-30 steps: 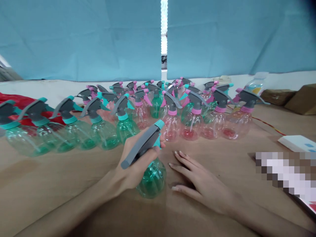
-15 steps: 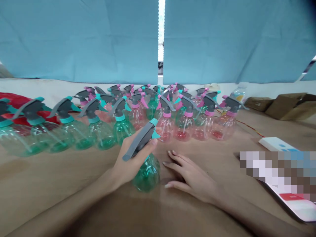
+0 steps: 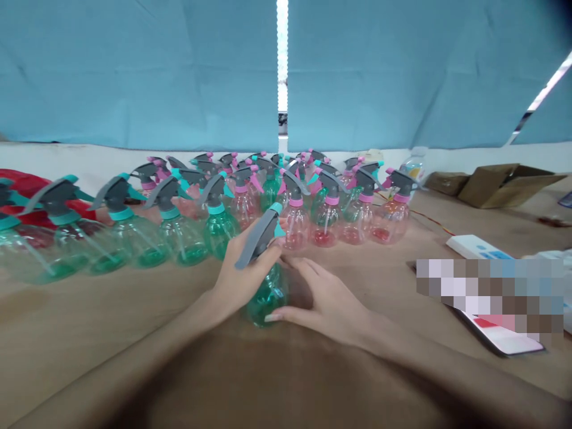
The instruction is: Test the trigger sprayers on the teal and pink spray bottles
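My left hand [image 3: 239, 268] is wrapped around the neck of a green spray bottle [image 3: 263, 301], below its grey and turquoise trigger head. The bottle is clear, round-bodied and slightly tilted. From the right, my right hand [image 3: 335, 301] closes on the body, its thumb across the near side and its fingers reaching behind; the fingertips are partly hidden. Just beyond my hands stands another green spray bottle [image 3: 221, 229]. Close by on the right is a pink spray bottle [image 3: 295, 225].
Several green bottles [image 3: 187, 238] line the left, with several pink ones [image 3: 326, 223] right of centre and more behind. On the right lie a phone-like slab [image 3: 513, 341], partly pixelated, a white box [image 3: 473, 244] and an open cardboard box [image 3: 487, 186]. Red material [image 3: 33, 187] is at far left.
My right hand has moved left from the table onto the bottle's body. The bottle, still in my left hand, sits a little higher in view. The camera has turned slightly right.
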A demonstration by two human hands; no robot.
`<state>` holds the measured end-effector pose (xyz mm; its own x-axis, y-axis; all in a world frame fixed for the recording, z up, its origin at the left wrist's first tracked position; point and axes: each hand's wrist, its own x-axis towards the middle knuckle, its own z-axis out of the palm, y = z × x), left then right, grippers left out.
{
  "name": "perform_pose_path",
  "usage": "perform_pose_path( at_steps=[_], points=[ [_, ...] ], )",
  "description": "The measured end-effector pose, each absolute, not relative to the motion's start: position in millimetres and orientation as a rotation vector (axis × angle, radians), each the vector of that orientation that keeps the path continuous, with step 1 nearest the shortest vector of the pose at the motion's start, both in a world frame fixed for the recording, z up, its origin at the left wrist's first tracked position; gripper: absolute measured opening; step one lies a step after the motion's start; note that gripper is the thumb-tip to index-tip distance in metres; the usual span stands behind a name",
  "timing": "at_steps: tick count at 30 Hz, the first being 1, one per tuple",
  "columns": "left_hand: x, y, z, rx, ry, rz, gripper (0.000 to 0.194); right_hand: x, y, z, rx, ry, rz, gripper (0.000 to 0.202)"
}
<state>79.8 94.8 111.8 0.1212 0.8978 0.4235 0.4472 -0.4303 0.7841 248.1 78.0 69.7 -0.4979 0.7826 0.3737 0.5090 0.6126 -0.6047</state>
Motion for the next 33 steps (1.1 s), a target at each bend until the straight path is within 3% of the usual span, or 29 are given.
perform_pose_path(
  at_steps=[9,18,26,33],
  points=[
    [89,96,113,1.951,1.236,1.265,0.029,225,82,78,-0.966,-2.134,0.478,0.07],
    [63,82,116,2.047,1.281,1.028,0.072,222,91,77,-1.006,-2.176,0.317,0.056],
    [4,61,54,2.288,1.672,0.907,0.036,209,141,79,-1.108,-2.217,0.156,0.064],
    [1,58,53,2.337,1.683,0.846,0.018,191,170,82,-1.235,-2.215,0.049,0.06]
  ],
)
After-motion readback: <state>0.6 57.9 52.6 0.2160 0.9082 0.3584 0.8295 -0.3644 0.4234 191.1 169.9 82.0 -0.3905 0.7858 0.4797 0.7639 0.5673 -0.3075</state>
